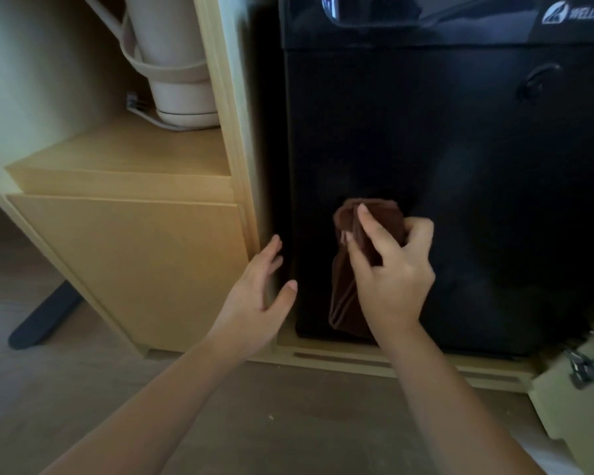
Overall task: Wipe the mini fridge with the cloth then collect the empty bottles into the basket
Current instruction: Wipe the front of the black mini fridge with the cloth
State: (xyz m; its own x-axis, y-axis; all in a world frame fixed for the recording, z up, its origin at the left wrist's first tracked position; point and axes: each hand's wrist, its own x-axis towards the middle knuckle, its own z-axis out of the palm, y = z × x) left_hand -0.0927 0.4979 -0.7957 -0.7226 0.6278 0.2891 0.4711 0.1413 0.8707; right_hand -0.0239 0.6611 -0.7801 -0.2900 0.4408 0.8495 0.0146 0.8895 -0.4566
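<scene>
The black mini fridge (460, 173) fills the right of the head view, set inside a light wooden cabinet. My right hand (391, 269) grips a bunched brown cloth (343, 296) and holds it against the lower left of the fridge door. Part of the cloth hangs down below the hand. My left hand (258, 296) is held with fingers straight beside the fridge's left edge, at the wooden cabinet post, holding nothing. No bottles and no basket are in view.
A beige kettle (175, 63) with its cord stands on a wooden shelf (127, 156) at the upper left. Below it is a closed cabinet door (138, 265). An open cabinet door with a metal hinge (587, 368) sits at the lower right. A dark table leg (45, 317) rests on the floor.
</scene>
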